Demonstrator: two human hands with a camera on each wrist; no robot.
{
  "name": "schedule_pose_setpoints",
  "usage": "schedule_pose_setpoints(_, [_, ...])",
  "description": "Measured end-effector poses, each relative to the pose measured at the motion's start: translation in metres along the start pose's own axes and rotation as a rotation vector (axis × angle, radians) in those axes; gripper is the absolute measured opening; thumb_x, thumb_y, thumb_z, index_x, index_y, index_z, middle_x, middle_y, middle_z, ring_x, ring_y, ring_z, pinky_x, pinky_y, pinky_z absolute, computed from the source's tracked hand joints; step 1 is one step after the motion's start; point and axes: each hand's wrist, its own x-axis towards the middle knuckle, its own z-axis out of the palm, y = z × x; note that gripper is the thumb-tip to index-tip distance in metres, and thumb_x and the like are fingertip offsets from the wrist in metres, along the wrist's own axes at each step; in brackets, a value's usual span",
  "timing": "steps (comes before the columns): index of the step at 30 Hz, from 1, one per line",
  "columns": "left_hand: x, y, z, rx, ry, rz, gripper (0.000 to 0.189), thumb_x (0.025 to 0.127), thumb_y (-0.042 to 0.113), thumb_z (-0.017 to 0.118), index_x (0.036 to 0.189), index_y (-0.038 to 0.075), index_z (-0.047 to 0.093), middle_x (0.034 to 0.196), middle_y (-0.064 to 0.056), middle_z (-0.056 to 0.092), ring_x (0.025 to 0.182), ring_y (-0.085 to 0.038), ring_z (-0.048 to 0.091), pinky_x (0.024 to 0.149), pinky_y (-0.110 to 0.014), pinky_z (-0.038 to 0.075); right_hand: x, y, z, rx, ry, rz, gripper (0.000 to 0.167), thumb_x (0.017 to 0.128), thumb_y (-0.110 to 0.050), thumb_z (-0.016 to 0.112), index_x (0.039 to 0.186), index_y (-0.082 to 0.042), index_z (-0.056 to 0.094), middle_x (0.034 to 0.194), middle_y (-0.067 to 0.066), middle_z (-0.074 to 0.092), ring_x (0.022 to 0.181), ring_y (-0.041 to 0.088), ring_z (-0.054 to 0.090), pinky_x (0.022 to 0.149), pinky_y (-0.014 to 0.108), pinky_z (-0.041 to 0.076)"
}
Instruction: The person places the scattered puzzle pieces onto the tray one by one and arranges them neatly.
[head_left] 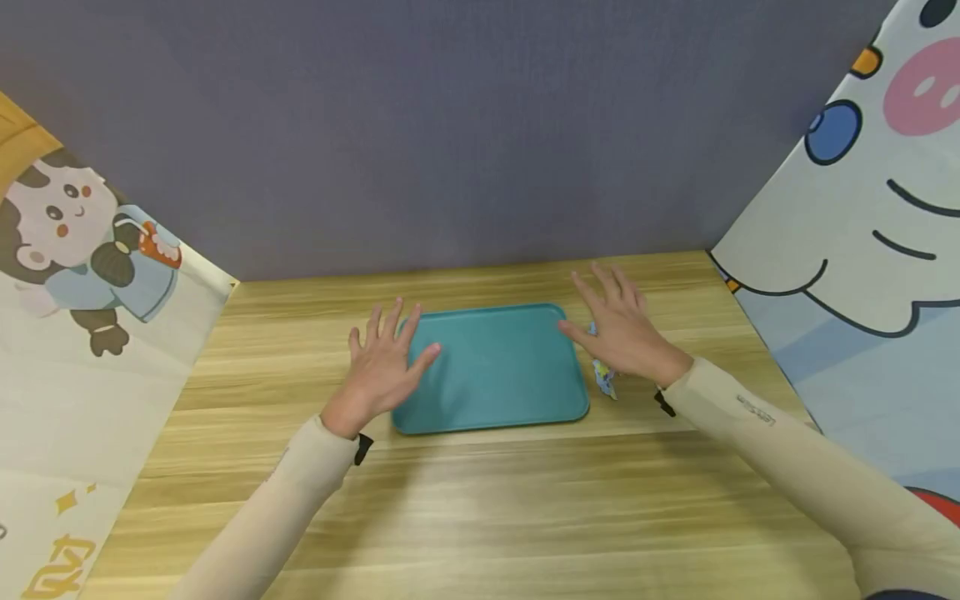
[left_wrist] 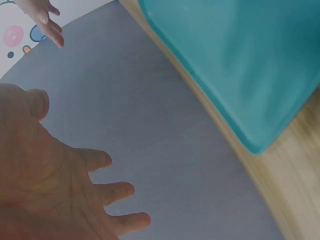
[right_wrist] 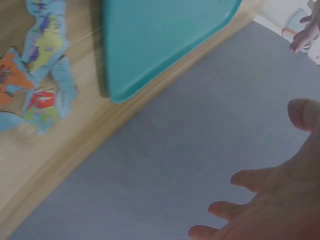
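Observation:
A teal rectangular tray (head_left: 495, 367) lies on the wooden table with nothing in it. My left hand (head_left: 381, 367), fingers spread, is over the tray's left edge. Over the table just right of the tray is my right hand (head_left: 622, 333), its fingers also spread and holding nothing. Beneath it, partly hidden in the head view, are several colorful map puzzle pieces (head_left: 604, 379). The right wrist view shows more of them: a blue, yellow and purple piece (right_wrist: 47, 42), an orange piece (right_wrist: 11, 75) and a red and green piece (right_wrist: 42, 107), lying close together beside the tray.
A grey fabric panel (head_left: 465, 142) stands along the table's back edge. Cartoon-printed white sheets flank the table, one on the left (head_left: 67, 400) and one on the right (head_left: 840, 225). Bare wood (head_left: 510, 508) extends in front of the tray.

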Motion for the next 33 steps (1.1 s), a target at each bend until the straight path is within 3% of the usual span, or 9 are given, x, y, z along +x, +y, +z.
schedule_pose_setpoints(4, [0.002,-0.009,0.006,-0.022,0.012,-0.006,0.074,0.095,0.061,0.030,0.153,0.016,0.014,0.155,-0.016,0.010,0.140,-0.040,0.000,0.102,-0.067,0.007,-0.002,0.008,0.002,0.020,-0.001,0.030,0.076,0.095,-0.051,0.045,0.152,-0.009,0.016,0.154,0.021,0.001,0.137,0.044,-0.007,0.102,0.067,0.002])
schedule_pose_setpoints(11, [0.007,-0.030,0.018,-0.111,0.015,-0.051,0.066,0.097,0.040,0.048,0.148,0.005,0.024,0.140,-0.025,0.030,0.125,-0.044,0.028,0.095,-0.059,0.028,-0.006,0.026,0.008,0.059,0.000,0.057,0.074,0.096,-0.047,0.046,0.151,-0.007,0.018,0.150,0.028,0.005,0.135,0.049,0.000,0.102,0.066,0.002])
schedule_pose_setpoints(15, [0.010,-0.041,0.025,-0.156,-0.022,-0.107,0.062,0.097,0.029,0.050,0.145,-0.002,0.025,0.133,-0.030,0.036,0.117,-0.045,0.037,0.094,-0.056,0.035,-0.008,0.036,0.011,0.069,-0.027,0.071,0.074,0.097,-0.047,0.045,0.149,-0.002,0.019,0.149,0.030,0.008,0.134,0.049,0.002,0.102,0.065,0.006])
schedule_pose_setpoints(21, [0.012,-0.052,0.033,-0.217,-0.083,-0.195,0.055,0.098,0.021,0.048,0.142,-0.005,0.027,0.132,-0.034,0.039,0.116,-0.047,0.045,0.093,-0.056,0.039,-0.014,0.048,0.016,0.086,-0.099,0.109,0.076,0.097,-0.047,0.045,0.147,0.004,0.020,0.144,0.034,0.018,0.130,0.052,0.010,0.101,0.064,0.016])
schedule_pose_setpoints(23, [0.013,-0.056,0.035,-0.231,-0.092,-0.211,0.054,0.097,0.019,0.047,0.141,-0.005,0.028,0.130,-0.033,0.043,0.109,-0.043,0.051,0.089,-0.054,0.042,-0.014,0.053,0.018,0.092,-0.116,0.129,0.074,0.096,-0.043,0.049,0.146,0.005,0.022,0.143,0.035,0.018,0.129,0.053,0.012,0.100,0.064,0.017])
schedule_pose_setpoints(25, [0.015,-0.060,0.037,-0.251,-0.101,-0.222,0.053,0.097,0.017,0.047,0.141,-0.005,0.028,0.115,-0.029,0.055,0.091,-0.036,0.059,0.077,-0.047,0.048,-0.014,0.058,0.021,0.102,-0.134,0.154,0.073,0.095,-0.040,0.053,0.145,0.005,0.025,0.143,0.035,0.017,0.129,0.053,0.012,0.099,0.065,0.020])
schedule_pose_setpoints(29, [0.019,-0.067,0.041,-0.269,-0.125,-0.248,0.052,0.097,0.015,0.048,0.140,-0.005,0.029,0.087,-0.017,0.062,0.062,-0.021,0.055,0.055,-0.034,0.046,-0.015,0.067,0.025,0.118,-0.156,0.178,0.064,0.092,-0.027,0.061,0.140,0.006,0.035,0.142,0.035,0.018,0.128,0.052,0.014,0.097,0.065,0.026])
schedule_pose_setpoints(30, [0.019,-0.069,0.042,-0.274,-0.135,-0.253,0.051,0.097,0.015,0.048,0.140,-0.005,0.029,0.084,-0.014,0.061,0.061,-0.020,0.055,0.053,-0.032,0.045,-0.015,0.068,0.026,0.122,-0.163,0.180,0.062,0.091,-0.024,0.063,0.139,0.006,0.038,0.141,0.034,0.019,0.127,0.052,0.015,0.096,0.065,0.027])
schedule_pose_setpoints(33, [0.020,-0.072,0.046,-0.282,-0.152,-0.252,0.049,0.097,0.015,0.049,0.139,-0.004,0.032,0.095,-0.018,0.063,0.070,-0.020,0.058,0.060,-0.034,0.048,-0.017,0.075,0.031,0.115,-0.176,0.165,0.054,0.089,-0.014,0.064,0.133,0.008,0.044,0.136,0.035,0.028,0.123,0.053,0.023,0.096,0.065,0.028])
